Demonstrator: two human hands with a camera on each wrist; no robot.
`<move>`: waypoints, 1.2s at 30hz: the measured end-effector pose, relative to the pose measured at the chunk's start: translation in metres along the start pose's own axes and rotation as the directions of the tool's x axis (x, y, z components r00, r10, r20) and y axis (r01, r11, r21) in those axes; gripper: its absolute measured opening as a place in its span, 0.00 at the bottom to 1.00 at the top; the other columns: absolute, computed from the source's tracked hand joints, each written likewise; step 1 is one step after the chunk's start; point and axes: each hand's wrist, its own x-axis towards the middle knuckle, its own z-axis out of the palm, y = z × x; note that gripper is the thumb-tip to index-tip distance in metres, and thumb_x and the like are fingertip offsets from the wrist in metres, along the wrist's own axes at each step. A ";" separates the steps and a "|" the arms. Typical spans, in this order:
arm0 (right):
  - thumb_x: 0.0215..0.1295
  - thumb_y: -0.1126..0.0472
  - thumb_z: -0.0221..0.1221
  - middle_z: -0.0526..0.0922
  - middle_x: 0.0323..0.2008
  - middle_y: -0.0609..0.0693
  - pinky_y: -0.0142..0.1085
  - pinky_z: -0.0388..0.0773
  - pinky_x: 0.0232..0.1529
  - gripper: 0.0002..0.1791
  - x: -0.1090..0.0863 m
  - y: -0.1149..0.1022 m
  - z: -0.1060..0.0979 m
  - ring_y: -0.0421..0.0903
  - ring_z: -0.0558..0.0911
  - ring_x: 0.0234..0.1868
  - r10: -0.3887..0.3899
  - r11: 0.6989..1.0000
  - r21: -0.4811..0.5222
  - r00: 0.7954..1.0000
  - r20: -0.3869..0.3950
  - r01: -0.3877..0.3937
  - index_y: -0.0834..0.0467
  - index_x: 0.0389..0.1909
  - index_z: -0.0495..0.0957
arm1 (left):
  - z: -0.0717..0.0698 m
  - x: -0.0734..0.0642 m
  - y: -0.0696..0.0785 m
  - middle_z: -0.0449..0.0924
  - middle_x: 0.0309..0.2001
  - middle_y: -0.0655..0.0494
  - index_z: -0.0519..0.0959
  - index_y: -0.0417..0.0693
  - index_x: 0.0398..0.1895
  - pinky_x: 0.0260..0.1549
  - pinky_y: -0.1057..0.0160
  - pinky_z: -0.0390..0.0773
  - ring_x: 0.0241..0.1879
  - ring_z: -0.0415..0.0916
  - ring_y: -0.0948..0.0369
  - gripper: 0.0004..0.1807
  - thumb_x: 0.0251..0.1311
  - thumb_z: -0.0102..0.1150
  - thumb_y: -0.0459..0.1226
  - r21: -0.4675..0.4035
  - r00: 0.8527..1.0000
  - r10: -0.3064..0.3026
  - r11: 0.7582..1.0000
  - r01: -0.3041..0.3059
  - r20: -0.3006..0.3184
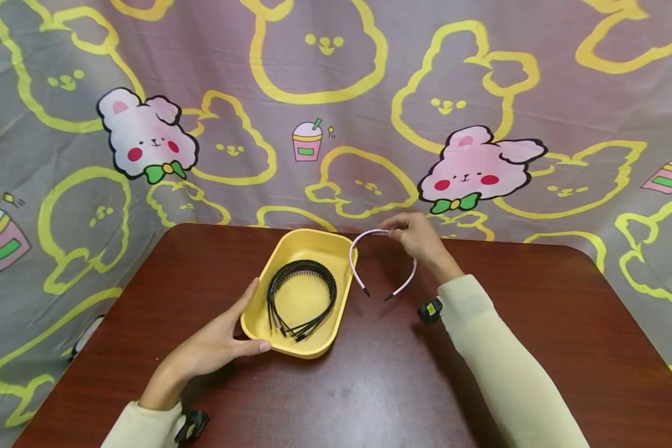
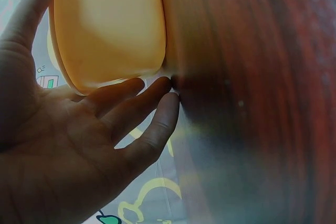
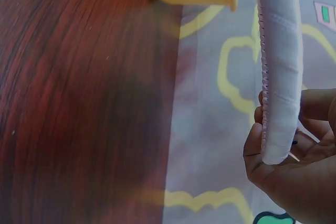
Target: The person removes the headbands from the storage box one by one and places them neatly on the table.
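My right hand (image 1: pixel 421 241) pinches a pale pink headband (image 1: pixel 354 255) by its top arch, to the right of a yellow plastic tray (image 1: pixel 344 311). The headband hangs with its two black tips (image 1: pixel 390 297) downward; the right wrist view shows its padded, stitched band (image 3: pixel 281 72) close up, fingers around one end of what shows. Inside the tray lie several black headbands (image 1: pixel 331 283), bunched together, with a hint of pink among them. My left hand (image 1: pixel 218 339) rests against the tray's near left corner, thumb at the near rim, loosely spread fingers (image 2: pixel 157 129) touching its side.
The dark brown wooden table (image 1: pixel 537 323) carries the tray left of its middle. Behind it hangs a grey-pink curtain (image 1: pixel 358 124) with yellow outlines and cartoon rabbits, close to the table's far edge. Black wrist cameras (image 1: pixel 429 310) are strapped below both sleeves.
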 end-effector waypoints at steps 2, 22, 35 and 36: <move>0.71 0.72 0.57 0.87 0.53 0.62 0.37 0.72 0.43 0.13 0.001 0.004 -0.001 0.52 0.76 0.44 0.006 1.000 -0.012 1.000 0.000 -0.006 0.65 0.51 0.87 | 0.000 0.000 0.000 0.43 0.85 0.40 0.36 0.57 0.87 0.74 0.34 0.52 0.82 0.46 0.40 0.65 0.60 0.75 0.53 0.000 1.000 0.000 1.000 0.000 0.000; 0.71 0.72 0.56 0.86 0.51 0.64 0.35 0.72 0.45 0.13 0.014 0.030 0.003 0.51 0.78 0.45 0.042 0.999 0.008 0.999 -0.001 -0.042 0.68 0.49 0.87 | 0.001 -0.001 -0.002 0.43 0.86 0.46 0.36 0.61 0.87 0.76 0.40 0.54 0.82 0.47 0.43 0.65 0.59 0.75 0.54 0.002 1.000 -0.007 1.000 0.007 -0.008; 0.69 0.73 0.57 0.87 0.51 0.65 0.34 0.69 0.48 0.12 0.018 0.052 0.013 0.49 0.76 0.48 0.056 0.998 0.003 0.998 0.016 -0.056 0.69 0.48 0.87 | 0.002 0.001 -0.005 0.43 0.86 0.49 0.37 0.64 0.87 0.75 0.37 0.51 0.82 0.46 0.45 0.65 0.59 0.75 0.54 0.003 1.000 -0.015 1.000 0.015 -0.007; 0.69 0.73 0.57 0.87 0.51 0.65 0.34 0.68 0.47 0.12 0.019 0.053 0.014 0.49 0.75 0.47 0.061 0.998 0.006 0.998 0.017 -0.061 0.69 0.48 0.87 | 0.002 0.001 -0.005 0.43 0.86 0.49 0.36 0.64 0.87 0.75 0.37 0.51 0.82 0.46 0.45 0.65 0.59 0.75 0.54 0.005 1.000 -0.015 1.000 0.015 -0.007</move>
